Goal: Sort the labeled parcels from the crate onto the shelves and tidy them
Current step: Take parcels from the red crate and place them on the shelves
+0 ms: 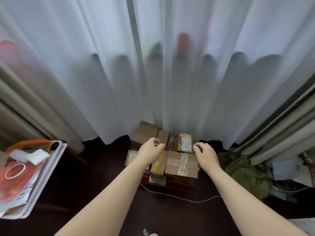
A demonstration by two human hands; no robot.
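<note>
Bare forearms (109, 193), bare left hand (150, 149), bare right hand (207, 153)

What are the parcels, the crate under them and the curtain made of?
Parcels: brown cardboard, matte, with glossy clear tape strips. Crate: dark red, smooth, probably plastic; mostly hidden, so unsure. Curtain: thin white fabric, sheer, shapes show through its folds.

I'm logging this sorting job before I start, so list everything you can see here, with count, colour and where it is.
parcels: at least six, brown cardboard, piled on the crate, centre floor
crate: one, dark red, under the parcels
curtain: one, white sheer, across the back
cord: one, pale, floor before the crate
cloth bundle: one, green, right of crate
tray: one, white, far left, holding red papers
left hand: bare, over the parcels, holding nothing
right hand: bare, over the parcels, holding nothing
</note>
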